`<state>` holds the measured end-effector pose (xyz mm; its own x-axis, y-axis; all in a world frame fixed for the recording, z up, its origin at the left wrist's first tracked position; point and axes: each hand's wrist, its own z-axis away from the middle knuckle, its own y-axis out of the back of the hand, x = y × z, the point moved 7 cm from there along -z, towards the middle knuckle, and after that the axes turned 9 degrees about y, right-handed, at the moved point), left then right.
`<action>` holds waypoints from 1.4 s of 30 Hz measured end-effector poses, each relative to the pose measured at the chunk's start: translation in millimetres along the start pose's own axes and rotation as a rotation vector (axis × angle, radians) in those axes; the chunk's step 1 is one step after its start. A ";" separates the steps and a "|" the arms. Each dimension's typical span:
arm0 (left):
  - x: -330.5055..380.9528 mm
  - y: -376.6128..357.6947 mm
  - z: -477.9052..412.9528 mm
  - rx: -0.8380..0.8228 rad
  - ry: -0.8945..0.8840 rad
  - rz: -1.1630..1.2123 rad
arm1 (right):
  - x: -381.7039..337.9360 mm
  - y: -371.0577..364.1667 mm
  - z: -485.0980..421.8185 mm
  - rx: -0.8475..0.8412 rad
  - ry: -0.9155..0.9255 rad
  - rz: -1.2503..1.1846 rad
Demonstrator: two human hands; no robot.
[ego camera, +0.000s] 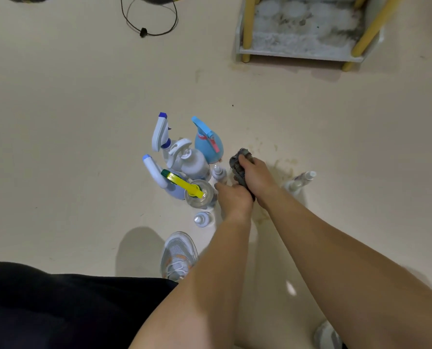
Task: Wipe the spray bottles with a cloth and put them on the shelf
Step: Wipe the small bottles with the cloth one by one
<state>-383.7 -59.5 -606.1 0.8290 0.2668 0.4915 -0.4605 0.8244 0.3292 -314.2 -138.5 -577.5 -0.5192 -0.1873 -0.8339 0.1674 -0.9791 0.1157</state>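
Several spray bottles stand clustered on the floor: a blue one (208,144), a white one with a blue nozzle (160,132), a white trigger bottle (192,163), a pale blue one (159,177) and a clear one with a yellow trigger (197,193). My right hand (256,177) grips a dark grey cloth (240,163) just right of them. My left hand (232,200) is curled round something under the cloth, mostly hidden; I cannot tell what. A small clear bottle (219,172) stands beside it. The shelf (303,31) stands at the far right.
A small bottle (202,219) stands near my shoe (178,255). Two slim bottles (301,180) stand right of my hands. A black cord (149,23) lies on the floor at the top. Brown stains mark the floor by the cloth.
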 end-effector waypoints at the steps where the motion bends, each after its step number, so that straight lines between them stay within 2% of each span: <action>1: -11.2 -4.6 -7.9 -0.014 0.007 0.010 | -8.1 6.1 9.4 0.031 0.040 0.042; 3: -25.8 -9.9 -4.9 -0.047 0.044 -0.006 | -22.2 22.2 27.5 0.110 0.134 0.125; 5: -14.9 -4.9 29.9 -0.076 -0.002 -0.048 | -35.0 42.1 47.7 0.192 0.237 0.182; 9: 1.5 -13.4 61.5 -0.116 -0.248 -0.231 | -54.3 92.3 86.9 0.375 0.424 0.298; 13: 1.9 -45.7 66.4 -0.195 -0.434 -0.582 | -43.9 138.4 108.5 0.560 0.399 0.380; 15: -1.4 -62.6 62.6 -0.209 -0.469 -0.743 | -27.8 146.8 105.6 0.534 0.353 0.388; 18: -2.6 -80.7 56.8 -0.210 -0.507 -0.858 | -5.6 142.7 91.7 0.400 0.325 0.448; 25: 5.5 -97.5 41.5 -0.184 -0.618 -0.855 | 26.8 129.0 61.8 0.244 0.256 0.724; 28: 4.8 -94.8 40.9 -0.231 -0.623 -0.784 | 35.4 125.7 56.8 0.225 0.259 0.644; 33: 17.9 -78.8 60.6 -0.351 -0.753 -0.731 | 17.9 134.3 64.1 0.350 0.329 0.408; 36: 35.6 -67.7 79.7 -0.415 -0.769 -0.699 | -16.2 140.1 78.8 0.388 0.452 0.473; 39: 62.8 -53.9 110.1 -0.455 -0.793 -0.683 | -56.6 139.4 96.5 0.353 0.570 0.497; 42: 98.3 -38.6 148.9 -0.488 -0.829 -0.673 | -97.1 138.8 112.0 0.253 0.611 0.299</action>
<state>-331.8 -139.4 -450.4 0.3158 -0.5537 0.7705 0.3113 0.8276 0.4671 -334.4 -265.1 -420.0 0.0923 -0.4441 -0.8912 -0.0081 -0.8953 0.4454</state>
